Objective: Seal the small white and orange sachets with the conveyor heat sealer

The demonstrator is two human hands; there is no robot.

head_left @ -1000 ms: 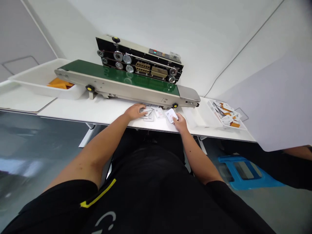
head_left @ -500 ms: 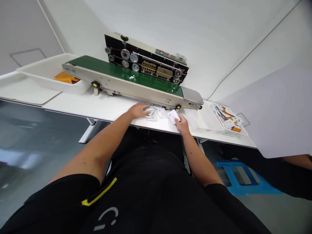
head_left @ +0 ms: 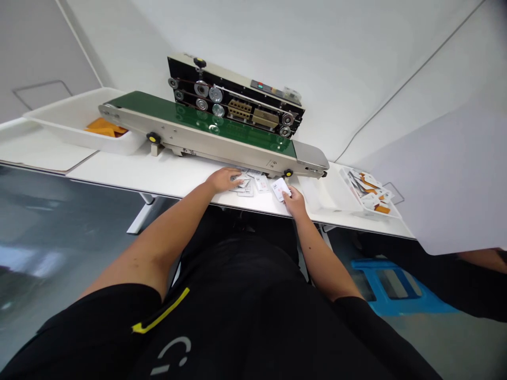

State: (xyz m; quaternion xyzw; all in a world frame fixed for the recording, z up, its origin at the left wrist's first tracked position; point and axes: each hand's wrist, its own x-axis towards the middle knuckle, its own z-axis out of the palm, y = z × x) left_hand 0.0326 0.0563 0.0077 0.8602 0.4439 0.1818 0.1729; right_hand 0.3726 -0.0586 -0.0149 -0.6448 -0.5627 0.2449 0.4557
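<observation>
"What sits at the left end of the bench (head_left: pixel 166 179)?"

"A white plastic bin (head_left: pixel 51 124) holding orange pieces (head_left: pixel 105 127). Right of it, along the far side, runs a band sealer (head_left: pixel 206 145) with a green conveyor belt (head_left: pixel 198 120)."

"And the person's left hand (head_left: pixel 224 179)?"

"It lies over a scatter of small white sachets (head_left: pixel 247 187) near the sealer, its fingers loosely spread. Whether they grip one can't be told."

"The right hand (head_left: pixel 295 203)?"

"Its fingers are closed on the near end of a single white sachet (head_left: pixel 280 189), just right of the others. The sachet looks light, thin and somewhat slippery, so a pinch at its edge would likely suit it best."

"Further right?"

"A shallow white tray (head_left: pixel 322 192), then a tray of orange-tabbed packets (head_left: pixel 370 192) at the bench's right end."
</observation>
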